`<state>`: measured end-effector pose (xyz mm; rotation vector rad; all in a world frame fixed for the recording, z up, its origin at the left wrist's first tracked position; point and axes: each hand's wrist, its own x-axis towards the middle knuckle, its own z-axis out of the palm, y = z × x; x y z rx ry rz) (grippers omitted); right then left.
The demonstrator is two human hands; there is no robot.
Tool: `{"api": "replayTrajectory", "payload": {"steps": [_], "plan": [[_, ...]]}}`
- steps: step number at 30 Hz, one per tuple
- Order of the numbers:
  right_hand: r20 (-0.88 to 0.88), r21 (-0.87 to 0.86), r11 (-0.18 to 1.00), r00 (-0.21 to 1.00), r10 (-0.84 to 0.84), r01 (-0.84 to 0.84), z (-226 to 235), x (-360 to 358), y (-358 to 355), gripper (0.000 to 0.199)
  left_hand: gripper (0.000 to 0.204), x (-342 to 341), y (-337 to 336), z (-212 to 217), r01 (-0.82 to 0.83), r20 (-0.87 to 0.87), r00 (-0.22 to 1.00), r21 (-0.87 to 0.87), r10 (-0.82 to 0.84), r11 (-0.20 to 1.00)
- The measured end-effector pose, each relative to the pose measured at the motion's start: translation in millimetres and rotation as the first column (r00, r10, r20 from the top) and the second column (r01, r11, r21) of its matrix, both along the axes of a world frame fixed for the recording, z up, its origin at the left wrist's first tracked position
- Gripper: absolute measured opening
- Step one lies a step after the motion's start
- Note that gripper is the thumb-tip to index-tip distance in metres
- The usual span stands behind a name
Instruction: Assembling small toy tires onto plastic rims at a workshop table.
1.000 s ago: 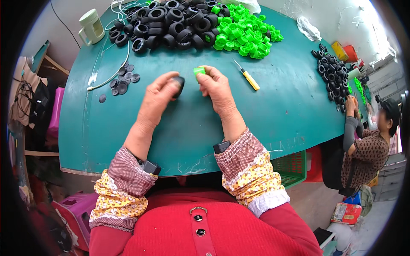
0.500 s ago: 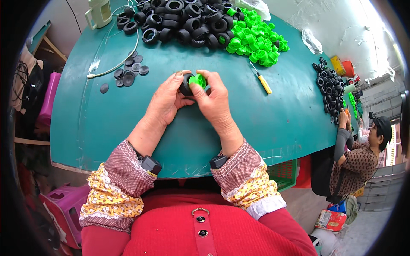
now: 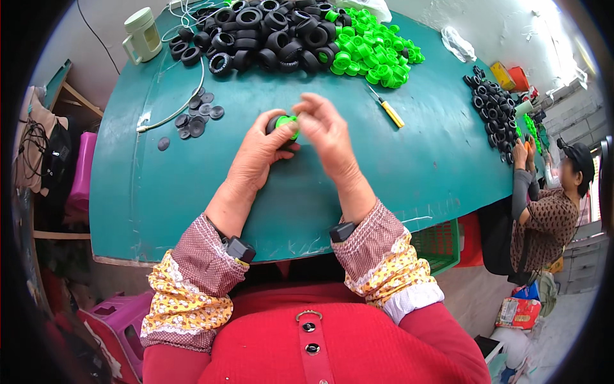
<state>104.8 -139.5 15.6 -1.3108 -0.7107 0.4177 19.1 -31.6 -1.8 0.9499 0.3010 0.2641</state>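
Note:
My left hand point(image 3: 254, 153) is closed around a small black toy tyre point(image 3: 274, 123), its thumb pressing on the green wheel hub point(image 3: 286, 125) that sits in the tyre's opening. How deep the hub sits cannot be made out. Just right of the tyre, my right hand point(image 3: 327, 137) is raised with loosely bent fingers apart, slightly blurred, and I see nothing in it. Beyond my hands lies a big heap of black tyres point(image 3: 259, 38), and against its right side a pile of bright green hubs point(image 3: 377, 54).
Several flat black discs point(image 3: 197, 127) lie left on the green table point(image 3: 192, 205), beside a white cable point(image 3: 169, 116). A yellow-handled screwdriver point(image 3: 391, 114) lies right; a lidded mug point(image 3: 142, 35) stands far left. At far right a co-worker point(image 3: 547, 217) sits by another tyre pile point(image 3: 492, 115).
My right hand has come off the green hub and moved slightly right. My left hand keeps the tyre, its thumb now on the hub, which lies flatter in the tyre.

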Motion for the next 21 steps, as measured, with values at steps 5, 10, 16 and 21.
{"api": "replayTrajectory", "payload": {"steps": [5, 10, 16, 21], "plan": [[-0.042, -0.026, 0.998, 0.998, -0.056, 0.055, -10, 16, 11, 0.046, 0.051, -1, -24, 9, 0.148, -0.092, 0.989, 0.418, -0.12, 0.896], [-0.182, -0.003, 1.0, 0.983, -0.01, 0.01, -11, 16, 11, 0.044, 0.047, -4, -29, 9, 0.096, -0.058, 0.995, 0.43, -0.079, 0.898], [-0.254, 0.036, 0.999, 0.967, 0.02, -0.011, -18, 12, 18, 0.044, 0.039, 0, -23, -1, 0.023, 0.011, 1.0, 0.237, -0.026, 0.971], [-0.13, 0.021, 0.995, 0.987, -0.095, 0.098, -19, 13, 17, 0.041, 0.04, 3, -27, -5, -0.011, -0.002, 1.0, 0.392, 0.013, 0.92]]}}
